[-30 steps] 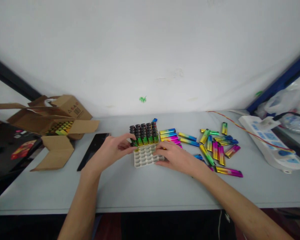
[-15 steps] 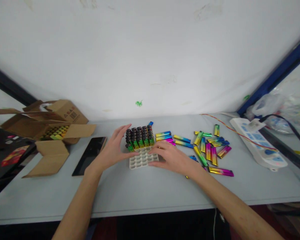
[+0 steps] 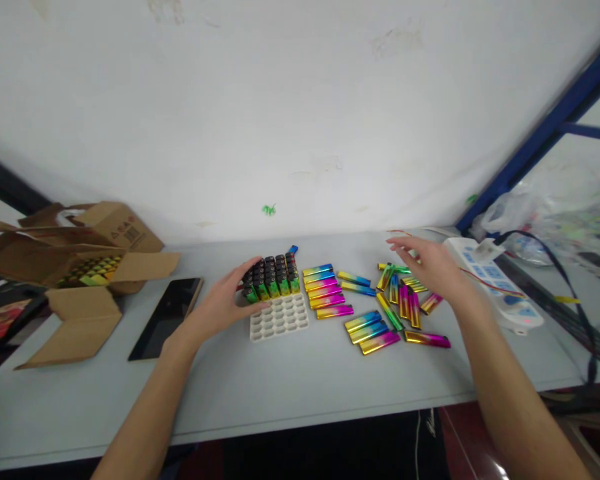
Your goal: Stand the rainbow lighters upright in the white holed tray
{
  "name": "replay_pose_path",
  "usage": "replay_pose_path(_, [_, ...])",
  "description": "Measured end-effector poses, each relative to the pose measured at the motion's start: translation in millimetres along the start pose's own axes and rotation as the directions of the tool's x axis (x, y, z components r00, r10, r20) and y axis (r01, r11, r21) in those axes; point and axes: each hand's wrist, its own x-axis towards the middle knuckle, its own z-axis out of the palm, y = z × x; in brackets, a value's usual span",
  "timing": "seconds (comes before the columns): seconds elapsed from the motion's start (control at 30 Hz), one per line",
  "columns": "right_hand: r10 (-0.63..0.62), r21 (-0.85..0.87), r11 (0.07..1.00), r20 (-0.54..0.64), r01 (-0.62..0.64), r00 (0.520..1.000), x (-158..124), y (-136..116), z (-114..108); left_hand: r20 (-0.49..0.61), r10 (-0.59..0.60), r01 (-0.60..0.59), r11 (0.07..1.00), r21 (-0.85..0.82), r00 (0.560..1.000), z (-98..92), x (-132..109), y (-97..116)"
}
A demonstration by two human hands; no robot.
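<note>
A white tray (image 3: 280, 321) with round slots lies mid-table; its far rows hold several upright lighters (image 3: 271, 276) with black tops. My left hand (image 3: 224, 301) rests against the tray's left side, fingers curved round the nearest lighters. My right hand (image 3: 427, 265) hovers open, fingers spread, above a loose pile of rainbow-coloured lighters (image 3: 405, 300) to the right. A neat row of flat lighters (image 3: 325, 292) lies just right of the tray, and three more (image 3: 373, 332) lie nearer the front.
An open cardboard box (image 3: 87, 257) with more lighters sits at the left, a dark phone (image 3: 167, 317) beside it. A white power strip (image 3: 493, 283) with cables lies at the right, next to a blue frame post (image 3: 535, 137). A white wall stands behind.
My right hand has lifted off the tray and swung right over the loose lighters. My left hand stays at the tray's left side. The view has turned a little to the right.
</note>
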Motion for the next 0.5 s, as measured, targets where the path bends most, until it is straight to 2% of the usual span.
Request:
replay_pose_path(0.07, [0.014, -0.099, 0.995, 0.146, 0.001, 0.989, -7.6, 19.8, 3.4, 0.006, 0.000, 0.000, 1.000, -0.001, 1.000, 0.2, 0.0, -0.9])
replay_pose_path(0.17, [0.076, -0.207, 0.978, 0.331, -0.006, 0.941, -11.8, 38.6, 8.8, -0.012, 0.022, -0.021, 0.999, 0.036, 1.000, -1.0, -0.3, 2.0])
replay_pose_path(0.2, [0.085, -0.218, 0.976, 0.371, -0.002, 0.925, -11.0, 41.7, 10.4, -0.054, 0.046, -0.042, 0.997, 0.058, 0.998, -1.7, -0.7, 4.9])
replay_pose_path(0.27, [0.080, -0.205, 0.979, 0.412, 0.007, 0.908, -7.3, 44.7, 13.4, -0.204, 0.111, -0.094, 0.991, 0.092, 0.973, -2.7, -2.5, 13.5])
replay_pose_path(0.3, [0.072, -0.191, 0.982, 0.420, 0.011, 0.905, -5.0, 45.7, 14.7, -0.311, 0.138, -0.116, 0.989, 0.087, 0.940, -2.8, -4.1, 18.6])
replay_pose_path(0.33, [0.064, -0.179, 0.984, 0.427, 0.015, 0.902, -2.8, 46.9, 15.7, -0.428, 0.154, -0.138, 0.988, 0.069, 0.890, -2.4, -6.0, 23.8])
replay_pose_path(0.4, [0.061, -0.181, 0.983, 0.436, 0.021, 0.898, 0.8, 51.2, 16.4, -0.638, 0.158, -0.180, 0.983, 0.031, 0.754, -0.4, -11.1, 33.0])
replay_pose_path(0.47, [0.079, -0.212, 0.977, 0.410, 0.011, 0.909, 3.6, 57.3, 14.3, -0.764, 0.165, -0.213, 0.976, 0.037, 0.624, 2.1, -16.6, 39.3])
replay_pose_path(0.5, [0.096, -0.231, 0.973, 0.372, -0.008, 0.923, 5.0, 60.0, 12.2, -0.794, 0.178, -0.232, 0.972, 0.049, 0.581, 2.9, -19.2, 41.7])
